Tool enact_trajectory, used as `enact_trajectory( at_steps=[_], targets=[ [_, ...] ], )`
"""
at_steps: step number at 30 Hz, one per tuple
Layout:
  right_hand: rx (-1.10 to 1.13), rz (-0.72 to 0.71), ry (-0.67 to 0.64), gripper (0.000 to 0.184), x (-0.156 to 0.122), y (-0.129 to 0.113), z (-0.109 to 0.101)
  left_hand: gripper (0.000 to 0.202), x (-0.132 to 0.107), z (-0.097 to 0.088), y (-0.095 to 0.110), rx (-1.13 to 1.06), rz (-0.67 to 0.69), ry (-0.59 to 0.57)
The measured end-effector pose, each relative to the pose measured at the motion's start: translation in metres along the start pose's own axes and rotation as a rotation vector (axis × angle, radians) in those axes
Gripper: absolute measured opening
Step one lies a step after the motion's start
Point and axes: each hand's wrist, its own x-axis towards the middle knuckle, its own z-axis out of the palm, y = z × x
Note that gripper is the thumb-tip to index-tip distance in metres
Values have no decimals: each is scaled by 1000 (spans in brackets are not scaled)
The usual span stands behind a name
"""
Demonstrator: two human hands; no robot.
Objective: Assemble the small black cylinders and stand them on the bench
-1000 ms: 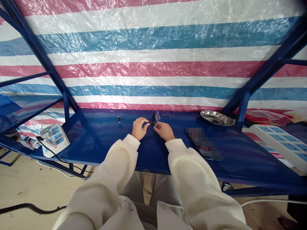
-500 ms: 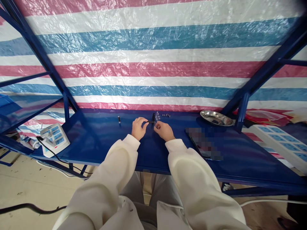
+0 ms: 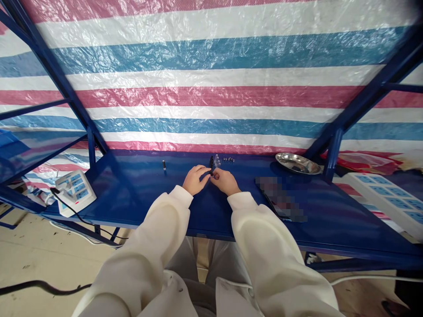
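My left hand (image 3: 195, 179) and my right hand (image 3: 226, 181) meet over the middle of the blue table. The left thumb and fingers pinch a small black tube-like piece (image 3: 212, 172), mostly covered by the fingertips. My right fingers are closed at its other end on a tiny pale piece that I cannot make out clearly. Just beyond the hands lie a group of small black parts (image 3: 211, 161), several clear plastic parts (image 3: 217, 160) and a row of small shiny metal parts (image 3: 228, 160). Further left, a small black and silver cylinder (image 3: 164, 165) stands upright.
A shiny metal dish (image 3: 297, 163) sits at the back right. Nearer is a dark flat phone-like device (image 3: 279, 199), partly pixelated. White power strips (image 3: 76, 193) flank the table (image 3: 132, 193). Blue frame bars and a striped plastic sheet (image 3: 211, 97) rise behind.
My left hand has moved slightly right and down, bringing the black piece against my right fingertips. The right hand has barely moved; the parts on the table look the same.
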Motion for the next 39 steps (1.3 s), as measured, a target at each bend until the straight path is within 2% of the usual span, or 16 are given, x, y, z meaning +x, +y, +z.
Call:
enact_trajectory(
  at_steps=[5, 12, 17, 22, 26, 30, 33, 35, 39],
  targets=[
    [29, -53, -33, 6, 0, -1, 0, 14, 1, 1, -3, -25, -29, 22],
    [-9, -100, -70, 7, 0, -1, 1, 11, 1, 0, -3, 23, -63, -8],
    [-62, -105, -88, 5, 0, 2, 3, 9, 2, -4, -2, 81, -128, -88],
    [-64, -137, -103, 6, -1, -1, 1, 11, 2, -14, 11, 208, -145, -183],
    [21, -170, -85, 10, -3, -6, 0, 10, 13, -35, 19, 294, -61, -270],
    [164, -165, -24, 26, -3, -8, 2, 8, 44, -73, 7, 347, 22, -293],
    [173, -147, -28, 29, -1, -4, 5, 5, 68, -102, -19, 424, -58, -282],
    [167, -155, -34, 28, 0, -2, 7, 2, 76, -116, -37, 517, -140, -343],
    [172, -183, -29, 24, 2, 2, 10, 1, 72, -127, -60, 634, -281, -500]
  ],
)
